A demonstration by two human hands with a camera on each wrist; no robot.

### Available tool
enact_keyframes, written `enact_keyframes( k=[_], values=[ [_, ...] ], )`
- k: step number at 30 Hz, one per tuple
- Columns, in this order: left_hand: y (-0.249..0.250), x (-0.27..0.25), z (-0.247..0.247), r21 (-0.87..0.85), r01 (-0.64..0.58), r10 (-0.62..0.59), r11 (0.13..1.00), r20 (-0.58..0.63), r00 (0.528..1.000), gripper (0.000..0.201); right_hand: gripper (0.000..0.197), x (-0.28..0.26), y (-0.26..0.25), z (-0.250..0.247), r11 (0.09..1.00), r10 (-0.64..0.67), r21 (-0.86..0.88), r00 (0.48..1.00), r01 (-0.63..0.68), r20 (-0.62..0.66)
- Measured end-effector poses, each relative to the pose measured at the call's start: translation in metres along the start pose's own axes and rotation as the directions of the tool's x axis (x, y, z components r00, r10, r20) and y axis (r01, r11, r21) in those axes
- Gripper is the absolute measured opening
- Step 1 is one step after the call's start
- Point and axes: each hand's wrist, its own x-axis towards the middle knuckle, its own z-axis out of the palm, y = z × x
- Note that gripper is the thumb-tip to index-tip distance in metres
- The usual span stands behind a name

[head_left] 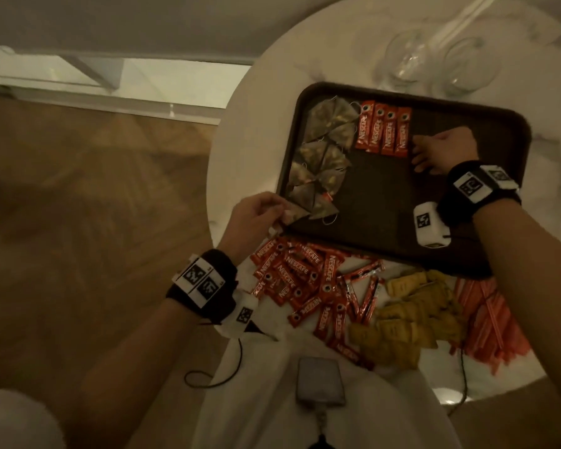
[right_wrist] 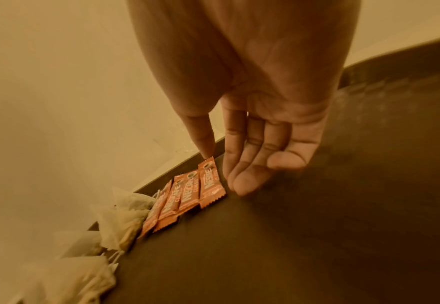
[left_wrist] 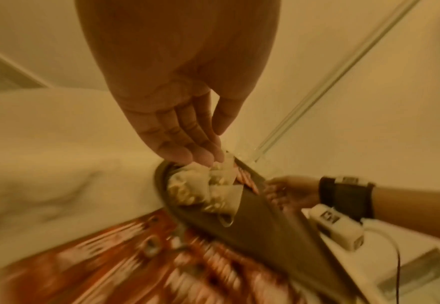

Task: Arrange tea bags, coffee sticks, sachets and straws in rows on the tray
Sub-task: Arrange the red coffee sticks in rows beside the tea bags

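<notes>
A dark brown tray (head_left: 379, 196) lies on a round white table. Pyramid tea bags (head_left: 324, 147) run down its left side. Several red coffee sticks (head_left: 384, 129) stand side by side at its far edge. My right hand (head_left: 416, 153) rests flat on the tray, its thumb and straight fingers (right_wrist: 239, 185) against the rightmost stick (right_wrist: 211, 183). My left hand (head_left: 280, 218) reaches over the near left corner. Its straight fingertips (left_wrist: 205, 158) touch the nearest tea bag (left_wrist: 213, 191), with the thumb held apart.
Between the tray and me lie loose piles: red coffee sticks (head_left: 298, 280), thin red sticks (head_left: 363, 296), yellow sachets (head_left: 412, 319) and orange straws (head_left: 489, 322). Two glasses (head_left: 408, 59) stand beyond the tray. A phone-like device (head_left: 319, 382) lies on my lap. The tray's middle and right are bare.
</notes>
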Motion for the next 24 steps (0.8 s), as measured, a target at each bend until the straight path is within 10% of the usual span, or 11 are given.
enact_keyframes(
  k=[9,15,24],
  values=[
    [-0.090,-0.068,-0.006,0.662,-0.001,-0.010,0.749,0.014,1.000,0.016,0.021,-0.109,0.044,-0.002,0.966,-0.196,0.162,0.979,0.203,-0.055],
    [-0.106,-0.091,0.015,0.716,0.038,-0.034,0.697,-0.019,0.999,0.020,0.020,-0.183,0.067,0.036,0.946,-0.292,0.201,0.936,0.253,0.197],
    [-0.087,-0.117,0.016,0.290,0.005,-0.017,0.957,0.038,0.999,0.022,0.018,-0.241,0.091,0.087,0.942,-0.331,0.105,0.829,0.319,0.450]
  ],
)
